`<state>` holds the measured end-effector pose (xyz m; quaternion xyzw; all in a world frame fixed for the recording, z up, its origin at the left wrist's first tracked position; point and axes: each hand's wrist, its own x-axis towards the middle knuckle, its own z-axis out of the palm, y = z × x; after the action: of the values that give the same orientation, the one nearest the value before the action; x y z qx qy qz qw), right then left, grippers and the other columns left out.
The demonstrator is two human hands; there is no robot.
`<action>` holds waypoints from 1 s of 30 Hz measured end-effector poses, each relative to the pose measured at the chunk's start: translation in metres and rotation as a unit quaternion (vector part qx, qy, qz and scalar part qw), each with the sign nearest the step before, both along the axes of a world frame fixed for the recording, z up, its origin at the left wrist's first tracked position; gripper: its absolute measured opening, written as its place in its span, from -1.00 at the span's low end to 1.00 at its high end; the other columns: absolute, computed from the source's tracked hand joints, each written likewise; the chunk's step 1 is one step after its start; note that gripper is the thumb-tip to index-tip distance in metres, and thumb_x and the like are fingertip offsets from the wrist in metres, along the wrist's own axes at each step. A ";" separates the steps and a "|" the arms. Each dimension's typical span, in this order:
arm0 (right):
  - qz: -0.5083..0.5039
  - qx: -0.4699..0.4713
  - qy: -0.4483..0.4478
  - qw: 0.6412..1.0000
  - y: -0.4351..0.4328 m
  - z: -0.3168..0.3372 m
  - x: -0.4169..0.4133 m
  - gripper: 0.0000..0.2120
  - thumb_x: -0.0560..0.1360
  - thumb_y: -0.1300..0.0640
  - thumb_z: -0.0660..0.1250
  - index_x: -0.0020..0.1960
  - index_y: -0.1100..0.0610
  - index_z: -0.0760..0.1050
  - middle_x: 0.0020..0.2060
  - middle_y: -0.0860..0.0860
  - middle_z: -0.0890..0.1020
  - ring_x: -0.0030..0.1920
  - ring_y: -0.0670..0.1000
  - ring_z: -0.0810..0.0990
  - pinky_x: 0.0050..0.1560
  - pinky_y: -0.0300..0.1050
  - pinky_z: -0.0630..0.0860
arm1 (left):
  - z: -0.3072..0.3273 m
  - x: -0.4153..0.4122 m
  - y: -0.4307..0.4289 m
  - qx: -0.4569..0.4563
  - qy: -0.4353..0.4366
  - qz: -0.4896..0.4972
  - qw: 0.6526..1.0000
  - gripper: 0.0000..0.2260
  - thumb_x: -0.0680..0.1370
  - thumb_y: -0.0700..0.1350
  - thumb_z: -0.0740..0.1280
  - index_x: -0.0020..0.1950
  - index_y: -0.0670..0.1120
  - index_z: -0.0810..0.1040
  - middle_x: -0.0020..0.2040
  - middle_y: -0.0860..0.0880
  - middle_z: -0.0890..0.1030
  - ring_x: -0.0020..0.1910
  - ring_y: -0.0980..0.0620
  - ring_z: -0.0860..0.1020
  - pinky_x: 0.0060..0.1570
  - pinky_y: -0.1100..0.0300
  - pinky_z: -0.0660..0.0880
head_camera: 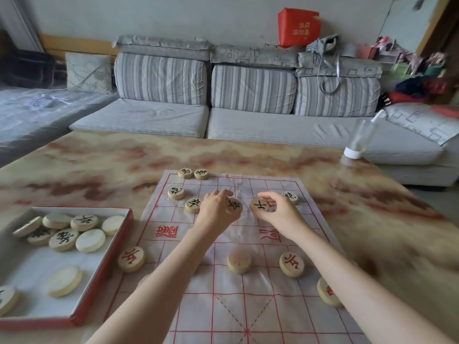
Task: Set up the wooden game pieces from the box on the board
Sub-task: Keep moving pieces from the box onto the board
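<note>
Room: a grey striped sofa (161, 78) fills the background, with a red bag (299, 27) on its backrest.
Surface: a glossy tabletop marbled in beige and rust (99, 165); a clear bottle with a white end (360, 137) stands tilted at its far right edge.
Left hand: the left hand (216, 207) is over the far half of the board, thumb and fingers curled round a round pale wooden piece with a black character (234, 206), face turned up to the camera.
Right hand: the right hand (280, 212), just beside the left, pinches a second black-character piece (259, 205) between thumb and curled fingers. Whether either piece touches the sheet cannot be told.
Board: a thin white sheet printed with a red grid (248, 306) lies flat on the tabletop. Its long axis runs from the person toward the sofa, with red characters across its middle band.
Far discs: black-character discs lie around the hands, two touching at the far edge (185, 173), two to the left (176, 192) and one behind the right hand (291, 196).
Near discs: red-character discs lie on the near half, one on the left edge (131, 258), one right of centre (291, 264), a blurred one between them (239, 260) and one partly hidden by the right forearm (327, 291).
Box: a shallow white-lined box with red walls (106, 256) sits just left of the board. A cluster of discs (64, 238) fills its far end, some blank side up, and a lone blank disc (65, 281) lies nearer.
</note>
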<state>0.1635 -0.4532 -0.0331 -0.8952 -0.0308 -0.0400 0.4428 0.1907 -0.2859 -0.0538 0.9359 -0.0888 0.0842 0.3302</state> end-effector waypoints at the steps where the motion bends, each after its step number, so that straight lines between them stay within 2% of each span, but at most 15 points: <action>1: 0.000 0.006 0.004 1.000 -0.002 -0.003 0.002 -0.54 0.42 0.08 0.43 0.29 0.10 0.44 0.14 -0.01 0.56 0.12 -0.07 0.51 0.08 -0.27 0.37 | -0.002 0.004 -0.004 0.012 0.006 0.003 1.000 -0.55 0.43 -0.02 0.38 0.28 -0.07 0.42 0.19 -0.10 0.50 0.21 -0.10 0.39 0.19 0.10 0.35; 7: 0.015 -0.003 -0.008 1.000 -0.002 -0.012 0.009 -0.54 0.42 0.07 0.42 0.29 0.07 0.44 0.13 -0.06 0.56 0.12 -0.11 0.49 0.07 -0.28 0.34 | -0.014 0.022 -0.017 0.071 0.004 0.006 0.997 -0.58 0.47 0.04 0.32 0.30 -0.07 0.43 0.21 -0.10 0.52 0.21 -0.10 0.40 0.18 0.07 0.35; 10: 0.024 -0.015 -0.018 0.999 0.000 -0.011 0.014 -0.55 0.42 0.13 0.42 0.29 0.09 0.44 0.14 -0.04 0.57 0.10 -0.14 0.47 0.07 -0.31 0.31 | -0.019 0.022 -0.014 0.106 -0.013 -0.006 0.994 -0.55 0.49 0.10 0.29 0.32 -0.06 0.42 0.25 -0.09 0.49 0.22 -0.10 0.40 0.19 0.05 0.36; 13: 0.026 -0.016 -0.024 0.999 0.004 -0.007 0.026 -0.55 0.43 0.15 0.41 0.30 0.12 0.44 0.19 -0.01 0.55 0.12 -0.13 0.47 0.09 -0.31 0.31 | -0.016 0.021 -0.007 0.092 -0.022 -0.002 0.995 -0.49 0.46 0.17 0.30 0.33 -0.06 0.41 0.25 -0.08 0.49 0.23 -0.09 0.39 0.17 0.06 0.36; 19: 0.007 -0.026 -0.017 1.000 0.035 -0.012 0.095 -0.55 0.39 0.11 0.44 0.24 0.16 0.47 0.18 0.07 0.57 0.17 0.03 0.54 0.16 -0.17 0.43 | 0.006 0.023 0.024 0.078 -0.038 0.015 0.996 -0.70 0.51 -0.02 0.30 0.22 -0.04 0.52 0.20 -0.09 0.53 0.20 -0.08 0.44 0.17 0.07 0.38; 21: 0.005 -0.036 -0.011 0.999 0.049 -0.017 0.120 -0.54 0.37 0.11 0.45 0.24 0.17 0.47 0.17 0.09 0.56 0.18 0.05 0.53 0.12 -0.18 0.44 | 0.013 0.023 0.038 0.069 -0.043 0.028 0.996 -0.71 0.50 -0.05 0.31 0.21 -0.05 0.53 0.20 -0.10 0.53 0.18 -0.08 0.47 0.14 0.09 0.39; 24: -0.004 -0.073 -0.022 0.997 0.069 -0.024 0.152 -0.49 0.35 0.08 0.47 0.25 0.20 0.46 0.20 0.13 0.55 0.23 0.09 0.49 0.21 -0.10 0.43 | 0.021 0.023 0.057 0.054 -0.043 0.046 0.997 -0.73 0.49 -0.09 0.32 0.18 -0.04 0.55 0.20 -0.11 0.54 0.18 -0.09 0.48 0.13 0.11 0.40; 30: -0.046 -0.110 -0.020 0.993 0.088 -0.034 0.187 -0.49 0.36 0.06 0.47 0.24 0.21 0.45 0.20 0.16 0.52 0.22 0.13 0.48 0.20 -0.05 0.43 | 0.022 0.016 0.079 0.017 -0.046 0.055 0.997 -0.75 0.48 -0.15 0.29 0.13 -0.06 0.59 0.13 -0.09 0.58 0.13 -0.07 0.51 0.08 0.15 0.43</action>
<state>0.3505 -0.3647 -0.0676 -0.9380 -0.0027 -0.0750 0.3384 0.2067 -0.2067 -0.0319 0.9399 -0.0535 0.1438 0.3050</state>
